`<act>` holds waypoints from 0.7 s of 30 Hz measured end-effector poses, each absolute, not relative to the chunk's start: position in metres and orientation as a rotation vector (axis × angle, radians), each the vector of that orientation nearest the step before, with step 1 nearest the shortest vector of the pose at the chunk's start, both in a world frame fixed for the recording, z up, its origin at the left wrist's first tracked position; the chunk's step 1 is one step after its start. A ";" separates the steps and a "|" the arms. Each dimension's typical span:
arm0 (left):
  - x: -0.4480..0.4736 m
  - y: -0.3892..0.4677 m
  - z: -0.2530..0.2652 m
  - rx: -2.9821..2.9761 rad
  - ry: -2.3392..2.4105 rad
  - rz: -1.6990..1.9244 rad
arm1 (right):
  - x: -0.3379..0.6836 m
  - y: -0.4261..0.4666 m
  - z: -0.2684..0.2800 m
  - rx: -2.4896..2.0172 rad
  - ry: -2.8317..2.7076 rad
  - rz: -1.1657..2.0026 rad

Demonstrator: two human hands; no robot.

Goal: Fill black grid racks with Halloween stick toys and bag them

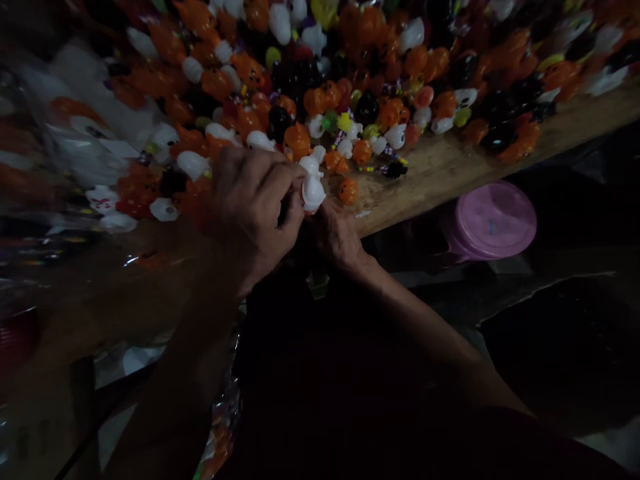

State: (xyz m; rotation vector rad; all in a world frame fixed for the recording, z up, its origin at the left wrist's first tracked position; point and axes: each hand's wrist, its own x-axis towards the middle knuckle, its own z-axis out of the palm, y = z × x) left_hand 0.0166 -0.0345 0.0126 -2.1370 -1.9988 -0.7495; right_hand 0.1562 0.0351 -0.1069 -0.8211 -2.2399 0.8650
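Observation:
A small white plastic figure (313,193), rounded and glossy, is pinched between my two hands near the front edge of the table. My left hand (260,207) is closed, thumb and forefinger pressed against the figure's left side. My right hand (339,230) is closed at its lower right, with most of its fingers hidden in shadow. Just right of the figure lies a little orange pumpkin piece (349,191). Behind it are more small pieces, among them an orange one (297,141) and a yellow star (345,122).
Orange, white and black plastic pieces are heaped along the wooden table (585,130). Clear plastic bags (95,87) lie at the left. Below the table's right edge stands a pink round stool or lid (496,220). A dark cord (107,410) runs at lower left.

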 end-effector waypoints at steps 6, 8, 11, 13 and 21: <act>0.028 -0.022 0.012 -2.181 -1.558 -0.707 | 0.160 0.028 -0.109 -0.766 -2.133 0.841; 0.023 -0.018 0.006 -2.152 -1.538 -0.715 | 0.163 0.030 -0.110 -0.728 -2.114 0.811; 0.013 -0.014 -0.003 -2.127 -1.465 -0.749 | 0.168 0.038 -0.112 -0.701 -2.130 0.841; 0.011 -0.013 -0.008 -2.087 -1.468 -0.760 | 0.170 0.045 -0.112 -0.677 -2.177 0.861; 0.018 -0.014 -0.008 -2.055 -1.555 -0.759 | 0.173 0.051 -0.114 -0.604 -2.265 0.843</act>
